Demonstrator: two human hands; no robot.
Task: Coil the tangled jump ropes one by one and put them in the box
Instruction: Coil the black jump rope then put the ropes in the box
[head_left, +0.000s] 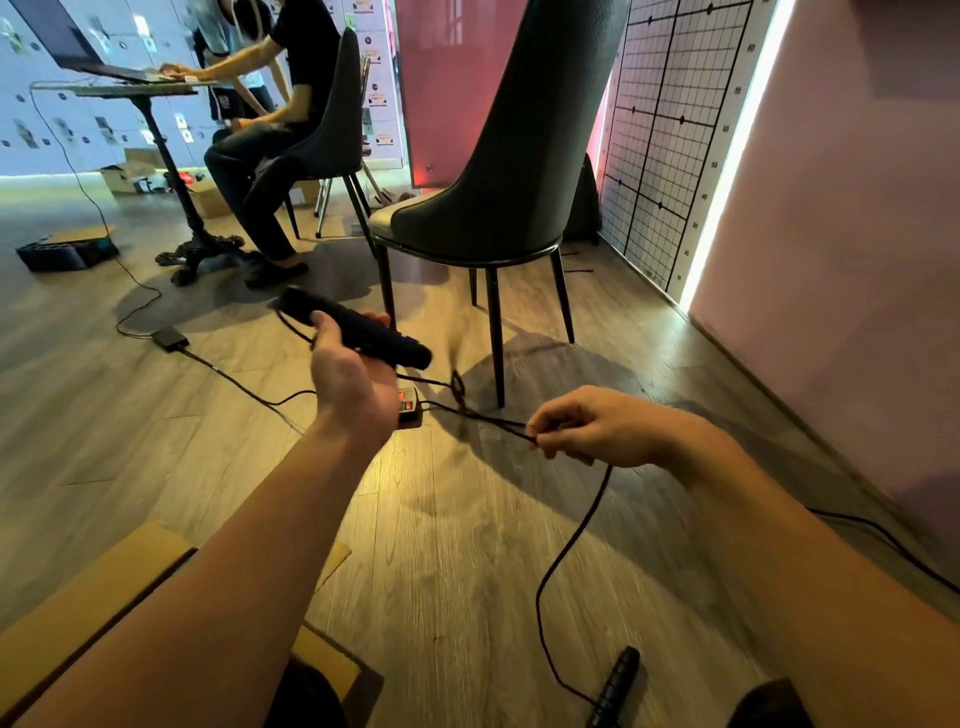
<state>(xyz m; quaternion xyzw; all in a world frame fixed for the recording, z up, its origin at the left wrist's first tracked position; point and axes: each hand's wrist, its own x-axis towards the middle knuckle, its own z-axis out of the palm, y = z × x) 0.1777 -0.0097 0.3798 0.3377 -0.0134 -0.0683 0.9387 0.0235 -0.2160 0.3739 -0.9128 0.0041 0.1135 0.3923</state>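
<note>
**q:** how many ropes are out rn?

**a:** just one thin black jump rope (571, 525). Left hand (353, 374) curls round its black foam handle (384, 340), right hand (597, 428) pinches the cord between thumb and fingertips. The other handle (615, 686) lies on the wood floor (467, 571). One brown cardboard box (78, 597) bottom left, contents hidden.

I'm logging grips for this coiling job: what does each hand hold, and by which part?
The left hand grips the black handle around its middle; the right hand pinches the cord partway along.
</note>
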